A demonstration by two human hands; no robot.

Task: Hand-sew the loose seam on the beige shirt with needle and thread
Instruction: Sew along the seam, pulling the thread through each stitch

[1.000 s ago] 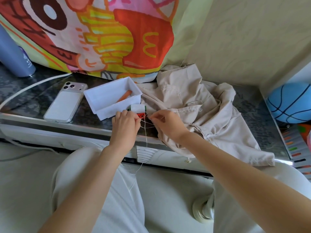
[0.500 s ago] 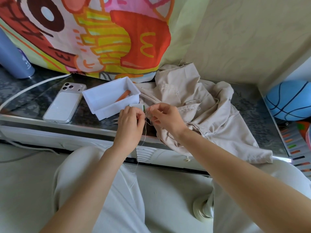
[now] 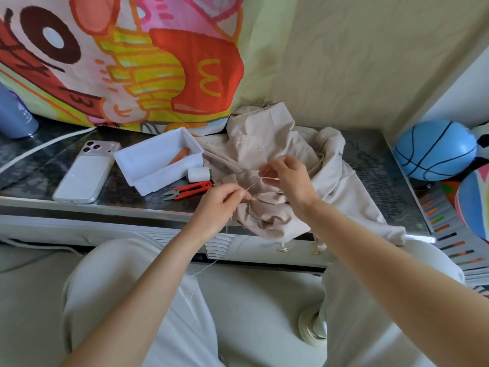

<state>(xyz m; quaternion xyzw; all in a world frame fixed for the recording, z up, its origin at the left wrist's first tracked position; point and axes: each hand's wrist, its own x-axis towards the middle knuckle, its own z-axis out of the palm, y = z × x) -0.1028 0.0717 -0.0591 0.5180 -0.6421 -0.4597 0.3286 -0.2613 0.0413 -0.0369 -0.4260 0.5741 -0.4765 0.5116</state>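
Dark counter [image 3: 370, 160] w/ beige shirt [image 3: 344, 186]; L hand [image 3: 219, 205] + R hand [image 3: 288, 178], each pinch-grip on thread [image 3: 250, 187]

crumpled beige cloth shirt [image 3: 344, 197]: heaped on the dark tabletop [image 3: 370, 160], one fold drooping over the front edge | thin pale thread [image 3: 206, 267]: pinched by left hand [image 3: 219, 205] and right hand [image 3: 288, 178] over the shirt, tail dangling below the edge | white thread spool with green end [image 3: 198, 174]: on its side, just left of the shirt | needle: too fine to make out
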